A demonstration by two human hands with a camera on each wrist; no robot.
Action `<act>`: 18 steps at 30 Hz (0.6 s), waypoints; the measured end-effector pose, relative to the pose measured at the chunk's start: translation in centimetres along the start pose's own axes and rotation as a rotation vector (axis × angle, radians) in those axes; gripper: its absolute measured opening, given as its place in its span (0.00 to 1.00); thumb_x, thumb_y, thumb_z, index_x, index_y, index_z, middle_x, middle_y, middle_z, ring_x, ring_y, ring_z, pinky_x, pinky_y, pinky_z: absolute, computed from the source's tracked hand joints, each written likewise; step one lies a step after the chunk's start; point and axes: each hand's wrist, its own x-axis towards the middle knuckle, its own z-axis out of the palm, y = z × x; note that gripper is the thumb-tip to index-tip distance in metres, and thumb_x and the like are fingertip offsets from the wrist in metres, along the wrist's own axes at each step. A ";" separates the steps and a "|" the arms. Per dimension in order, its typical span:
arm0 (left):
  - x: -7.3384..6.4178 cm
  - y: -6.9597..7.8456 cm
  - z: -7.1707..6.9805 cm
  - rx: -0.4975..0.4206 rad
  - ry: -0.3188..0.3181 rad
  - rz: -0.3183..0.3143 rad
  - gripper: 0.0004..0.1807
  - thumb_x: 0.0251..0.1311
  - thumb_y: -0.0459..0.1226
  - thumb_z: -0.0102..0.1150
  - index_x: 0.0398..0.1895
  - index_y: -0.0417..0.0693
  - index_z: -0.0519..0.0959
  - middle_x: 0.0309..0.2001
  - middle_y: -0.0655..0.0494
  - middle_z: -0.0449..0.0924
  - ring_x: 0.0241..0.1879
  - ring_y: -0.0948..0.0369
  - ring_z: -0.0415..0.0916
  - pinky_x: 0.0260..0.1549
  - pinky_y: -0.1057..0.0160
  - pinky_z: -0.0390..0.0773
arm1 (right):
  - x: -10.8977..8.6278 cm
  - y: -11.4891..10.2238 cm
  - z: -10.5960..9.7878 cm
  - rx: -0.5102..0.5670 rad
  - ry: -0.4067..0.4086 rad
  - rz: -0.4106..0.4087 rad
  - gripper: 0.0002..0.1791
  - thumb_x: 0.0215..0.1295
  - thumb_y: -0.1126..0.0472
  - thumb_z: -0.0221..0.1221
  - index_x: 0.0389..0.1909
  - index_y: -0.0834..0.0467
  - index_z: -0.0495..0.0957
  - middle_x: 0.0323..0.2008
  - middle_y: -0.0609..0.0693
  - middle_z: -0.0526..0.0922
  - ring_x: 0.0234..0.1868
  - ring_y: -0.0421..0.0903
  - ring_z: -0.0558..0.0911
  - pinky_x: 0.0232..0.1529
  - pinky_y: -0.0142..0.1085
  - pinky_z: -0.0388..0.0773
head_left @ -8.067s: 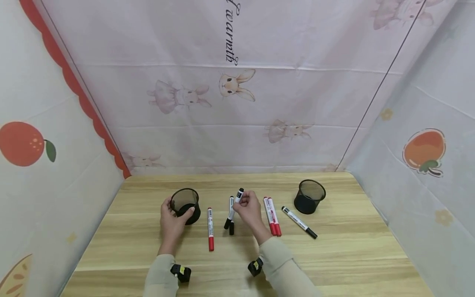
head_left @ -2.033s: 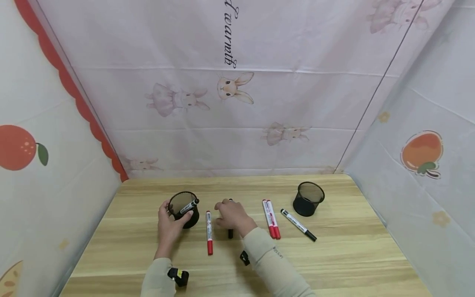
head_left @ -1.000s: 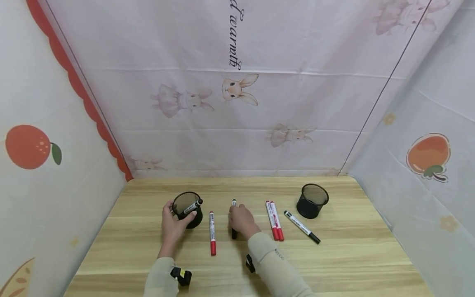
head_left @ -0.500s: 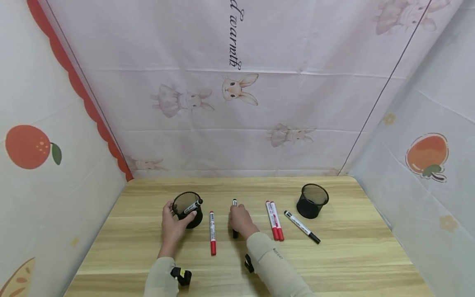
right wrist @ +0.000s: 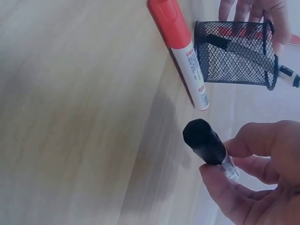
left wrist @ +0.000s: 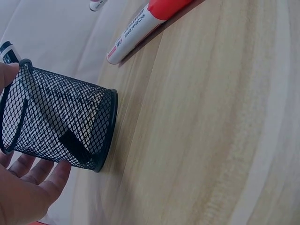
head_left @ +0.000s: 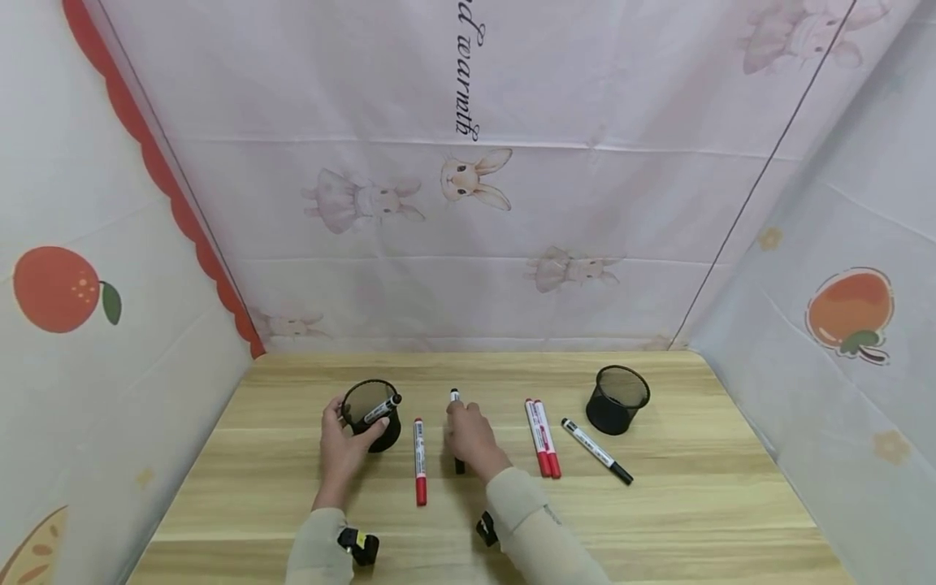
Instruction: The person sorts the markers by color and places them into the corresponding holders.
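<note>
My left hand (head_left: 340, 459) holds a black mesh pen cup (left wrist: 61, 112), thumb at the rim and fingers along the side. One black-capped whiteboard marker (head_left: 380, 409) leans inside this cup, its end poking over the rim. In the middle of the table, my right hand (head_left: 472, 435) pinches another black-capped marker (right wrist: 206, 143) between thumb and fingers. Seen from the right wrist, that marker appears raised off the wood, cap end toward the camera. A red-capped marker (head_left: 420, 459) lies between the two hands.
Two red-capped markers (head_left: 542, 439) lie side by side to the right of my right hand. Beyond them lies a slanted black-capped marker (head_left: 596, 451). A second mesh cup (head_left: 617, 402) stands at the back right of the wooden table (head_left: 695, 504). Printed cloth walls surround it.
The first black marker, formerly in my right hand, now leans in the left cup. My right hand has moved to the other black marker, gripped it and raised it slightly.
</note>
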 end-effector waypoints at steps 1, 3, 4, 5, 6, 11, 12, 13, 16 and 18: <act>0.1 0.0 0.0 -0.001 0.001 -0.001 0.48 0.42 0.40 0.74 0.66 0.42 0.56 0.61 0.41 0.61 0.59 0.44 0.59 0.56 0.45 0.60 | -0.1 -0.1 -0.1 0.017 0.006 0.002 0.22 0.55 0.69 0.61 0.53 0.63 0.72 0.41 0.61 0.73 0.28 0.46 0.73 0.24 0.34 0.73; 0.2 0.0 -0.1 -0.002 0.006 -0.004 0.49 0.42 0.41 0.75 0.65 0.42 0.56 0.61 0.41 0.61 0.59 0.45 0.59 0.57 0.46 0.60 | -0.4 -0.4 -0.3 0.055 0.017 0.004 0.22 0.54 0.68 0.62 0.53 0.62 0.72 0.40 0.59 0.73 0.29 0.46 0.73 0.26 0.35 0.74; 0.1 0.1 0.0 -0.001 0.008 -0.006 0.49 0.42 0.41 0.75 0.66 0.42 0.56 0.61 0.42 0.61 0.59 0.45 0.59 0.57 0.46 0.60 | -0.5 -0.4 -0.4 0.072 0.023 0.002 0.22 0.54 0.68 0.62 0.52 0.62 0.72 0.39 0.58 0.73 0.30 0.46 0.73 0.27 0.35 0.74; 0.1 0.1 0.0 0.000 0.010 -0.007 0.49 0.42 0.42 0.75 0.66 0.43 0.56 0.61 0.42 0.61 0.59 0.46 0.59 0.57 0.46 0.60 | -0.6 -0.5 -0.4 0.085 0.032 -0.004 0.22 0.54 0.68 0.62 0.52 0.61 0.72 0.38 0.57 0.73 0.30 0.46 0.73 0.27 0.35 0.74; 0.1 0.1 0.0 0.000 0.012 -0.008 0.49 0.42 0.41 0.75 0.66 0.43 0.56 0.61 0.42 0.61 0.59 0.46 0.59 0.57 0.46 0.59 | -0.7 -0.5 -0.5 0.101 0.040 -0.008 0.22 0.54 0.69 0.62 0.52 0.61 0.72 0.37 0.56 0.72 0.31 0.46 0.73 0.28 0.35 0.74; 0.1 0.3 0.0 -0.001 0.014 -0.005 0.48 0.42 0.40 0.75 0.65 0.43 0.56 0.61 0.41 0.61 0.59 0.45 0.59 0.57 0.47 0.59 | -0.9 -0.4 -0.8 0.180 0.074 -0.031 0.24 0.51 0.71 0.63 0.51 0.61 0.70 0.32 0.52 0.72 0.29 0.45 0.71 0.26 0.35 0.72; 0.0 0.3 0.0 -0.003 0.012 -0.005 0.48 0.42 0.40 0.75 0.65 0.43 0.56 0.61 0.41 0.61 0.59 0.45 0.59 0.57 0.47 0.59 | -0.9 -0.4 -0.9 0.199 0.076 -0.033 0.25 0.51 0.71 0.63 0.52 0.61 0.69 0.31 0.51 0.72 0.29 0.45 0.71 0.26 0.35 0.72; 0.1 0.3 0.0 -0.003 0.010 -0.007 0.48 0.42 0.40 0.74 0.66 0.42 0.56 0.61 0.40 0.61 0.59 0.45 0.59 0.57 0.46 0.59 | -0.9 -0.4 -0.9 0.220 0.078 -0.032 0.26 0.51 0.71 0.63 0.52 0.61 0.68 0.31 0.51 0.72 0.29 0.45 0.71 0.26 0.35 0.71; 0.0 0.3 0.0 -0.007 0.006 -0.013 0.49 0.42 0.40 0.74 0.66 0.42 0.55 0.61 0.40 0.60 0.59 0.45 0.58 0.57 0.46 0.60 | -1.0 -0.5 -1.0 0.303 0.076 -0.020 0.29 0.52 0.72 0.63 0.55 0.61 0.63 0.30 0.51 0.72 0.27 0.45 0.71 0.24 0.34 0.72; 0.1 0.3 0.0 -0.009 0.002 -0.017 0.49 0.42 0.40 0.74 0.66 0.42 0.55 0.62 0.39 0.60 0.59 0.45 0.58 0.57 0.46 0.59 | -1.0 -0.5 -1.1 0.350 0.080 -0.006 0.32 0.52 0.72 0.63 0.57 0.62 0.61 0.30 0.51 0.73 0.26 0.44 0.72 0.24 0.34 0.72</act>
